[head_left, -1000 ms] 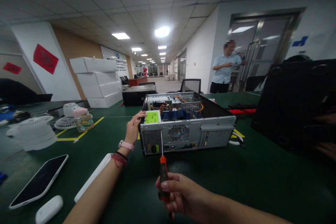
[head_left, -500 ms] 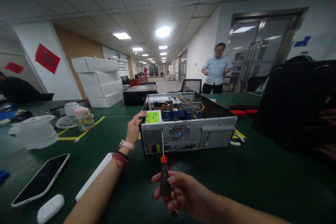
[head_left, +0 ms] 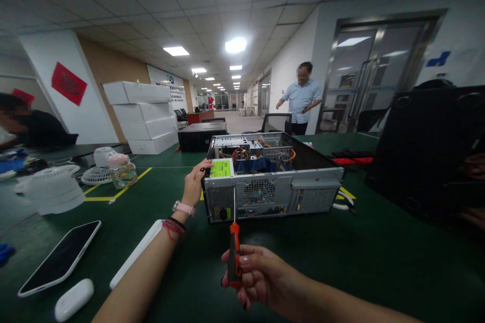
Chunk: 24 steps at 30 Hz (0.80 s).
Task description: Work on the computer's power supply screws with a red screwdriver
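An open grey computer case lies on the green table, its rear panel facing me. My left hand rests on the case's top left corner beside the power supply with a green label, fingers curled over the edge. My right hand is closed round a red and black screwdriver. The screwdriver's shaft points up at the rear panel next to the power supply grille.
A phone, a white mouse and a white slab lie near left. White fan parts and a small jar sit further left. A black panel stands right. One person stands by the door; another sits far left.
My right hand has turned the screwdriver a little in its fingers, staying at the rear panel. The standing person has walked left from the door. A seated person has come into view at far left.
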### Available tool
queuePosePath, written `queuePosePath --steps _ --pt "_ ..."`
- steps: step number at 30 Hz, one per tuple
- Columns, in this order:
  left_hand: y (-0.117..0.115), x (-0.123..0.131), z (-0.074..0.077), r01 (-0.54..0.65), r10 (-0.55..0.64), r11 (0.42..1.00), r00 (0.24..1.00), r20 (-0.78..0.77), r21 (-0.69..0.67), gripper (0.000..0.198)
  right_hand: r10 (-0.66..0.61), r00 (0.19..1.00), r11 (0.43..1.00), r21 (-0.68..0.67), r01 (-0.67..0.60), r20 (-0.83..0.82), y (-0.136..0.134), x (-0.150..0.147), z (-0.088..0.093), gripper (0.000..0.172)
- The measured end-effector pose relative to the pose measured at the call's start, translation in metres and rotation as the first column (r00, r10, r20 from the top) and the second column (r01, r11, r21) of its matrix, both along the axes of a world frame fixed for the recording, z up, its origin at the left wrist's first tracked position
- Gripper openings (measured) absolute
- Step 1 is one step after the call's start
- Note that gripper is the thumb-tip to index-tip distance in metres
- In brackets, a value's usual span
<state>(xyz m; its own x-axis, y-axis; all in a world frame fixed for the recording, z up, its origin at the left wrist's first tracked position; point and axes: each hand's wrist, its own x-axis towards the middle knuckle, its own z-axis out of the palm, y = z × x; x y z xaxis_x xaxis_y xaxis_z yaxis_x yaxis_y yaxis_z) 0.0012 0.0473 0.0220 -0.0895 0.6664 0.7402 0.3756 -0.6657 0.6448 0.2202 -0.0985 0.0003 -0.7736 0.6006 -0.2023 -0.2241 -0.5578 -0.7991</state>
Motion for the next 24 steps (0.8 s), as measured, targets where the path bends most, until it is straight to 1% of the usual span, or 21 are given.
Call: queuePosePath --steps 3,6,9,14,18,21,24 --pt "-0.0005 0.0005 0.0006 -0.005 0.005 1.000 1.000 0.002 -0.002 0.037 -0.036 0.999 0.999 -0.001 0.037 0.034 -0.0006 -0.0004 0.0023 0.046" --pt "-0.0010 0.0005 0.0009 -0.003 0.003 1.000 1.000 0.003 0.000 0.036 -0.075 0.996 0.997 0.010 0.074 0.053 -0.0024 -0.0001 0.0063 0.042" --pt "-0.0011 0.0003 0.0006 0.000 0.000 1.000 1.000 0.007 0.001 0.036 -0.062 0.997 0.998 0.027 0.061 0.053 -0.0037 0.0013 0.0075 0.036" --pt "0.0000 0.0000 0.0000 0.004 -0.004 1.000 1.000 0.001 0.012 0.036 -0.034 0.999 0.999 0.028 0.033 0.039 -0.0023 0.0025 0.0035 0.027" --pt "0.0009 -0.0005 -0.0006 0.011 -0.011 1.000 1.000 0.010 0.013 0.037 -0.032 0.999 0.999 0.017 0.032 0.026 -0.0006 0.0011 0.0020 0.030" --pt "0.0009 -0.0006 -0.0008 0.012 -0.013 1.000 1.000 0.020 0.010 0.036 -0.046 0.999 0.999 -0.004 0.047 0.016 -0.0007 0.0010 0.0035 0.034" --pt "0.0007 -0.0003 -0.0006 0.016 -0.016 1.000 1.000 0.027 0.012 0.035 -0.033 0.999 0.999 -0.024 0.033 -0.006 -0.0014 0.0022 0.0056 0.038"
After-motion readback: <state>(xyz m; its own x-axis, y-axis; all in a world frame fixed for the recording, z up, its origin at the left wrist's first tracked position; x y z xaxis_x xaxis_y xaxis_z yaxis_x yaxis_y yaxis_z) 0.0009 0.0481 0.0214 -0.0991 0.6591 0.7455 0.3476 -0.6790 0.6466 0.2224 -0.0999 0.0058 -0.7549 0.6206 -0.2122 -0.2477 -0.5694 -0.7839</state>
